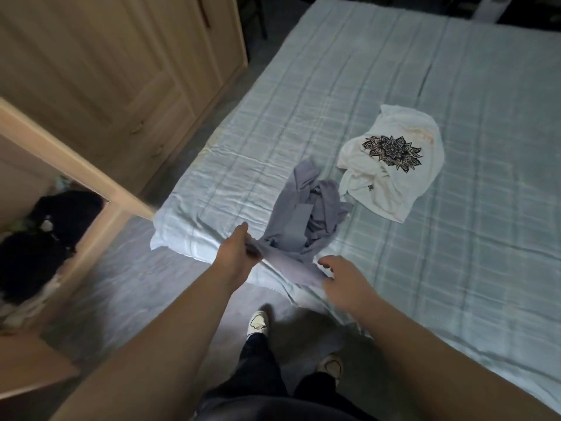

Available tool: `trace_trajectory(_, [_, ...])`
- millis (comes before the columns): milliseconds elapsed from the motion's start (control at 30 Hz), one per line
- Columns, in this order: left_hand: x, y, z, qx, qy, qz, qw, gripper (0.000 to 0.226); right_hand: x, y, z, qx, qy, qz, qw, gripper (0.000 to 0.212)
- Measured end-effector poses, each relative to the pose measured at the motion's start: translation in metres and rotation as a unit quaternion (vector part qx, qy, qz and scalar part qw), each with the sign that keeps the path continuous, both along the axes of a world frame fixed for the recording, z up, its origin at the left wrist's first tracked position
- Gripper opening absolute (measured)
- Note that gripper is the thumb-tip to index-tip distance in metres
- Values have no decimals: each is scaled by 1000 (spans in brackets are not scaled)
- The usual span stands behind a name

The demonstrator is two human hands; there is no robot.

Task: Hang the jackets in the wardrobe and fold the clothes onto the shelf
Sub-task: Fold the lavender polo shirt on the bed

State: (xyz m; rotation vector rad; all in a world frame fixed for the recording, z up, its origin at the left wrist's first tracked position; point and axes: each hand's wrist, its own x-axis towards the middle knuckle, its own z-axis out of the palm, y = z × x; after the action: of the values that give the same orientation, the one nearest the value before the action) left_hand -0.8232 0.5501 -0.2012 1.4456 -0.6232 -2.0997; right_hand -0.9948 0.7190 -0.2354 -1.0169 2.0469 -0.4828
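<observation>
A crumpled grey-lilac garment (306, 214) lies near the corner of the bed (455, 238), which has a pale blue checked cover. My left hand (235, 256) grips one end of this garment at the bed's edge. My right hand (343, 276) pinches the same garment's other end a little to the right, fingers curled over the cloth. A white T-shirt with a black mandala print (391, 159) lies loosely spread on the bed beyond the grey garment, untouched.
An open wardrobe door (69, 156) juts out at the left, with dark clothes (45, 238) inside the wardrobe below it. A wooden chest with drawers (136, 71) stands behind. My feet (258, 323) stand on the grey floor at the bed's corner.
</observation>
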Motion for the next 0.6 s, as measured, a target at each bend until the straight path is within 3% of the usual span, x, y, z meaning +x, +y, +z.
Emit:
trace_trajectory(67, [10,-21,7,-84,-125,-99,984,42,9,-15,2,-15,20,-16,1000,40])
trace_trajectory(167, [32,-58,10,-234,-319,-217,893,39,21,-45,7,-42,31,-6,999,39])
trace_trajectory(300, [68,-109,18,-194,-391,-356,826,19,46,-92,12,-58,33,9,998,41])
trace_trajectory(367, [89,-134,26,-125,-361,-393,836,9,61,-116,10,-68,32,14,997,41])
trace_trajectory(433, [109,-154,38,-70,-303,-388,867,18,75,-139,7,-78,31,26,996,42])
trace_trajectory(600, [162,-189,60,-202,-302,-371,854,30,115,-195,-8,-110,27,31,993,61])
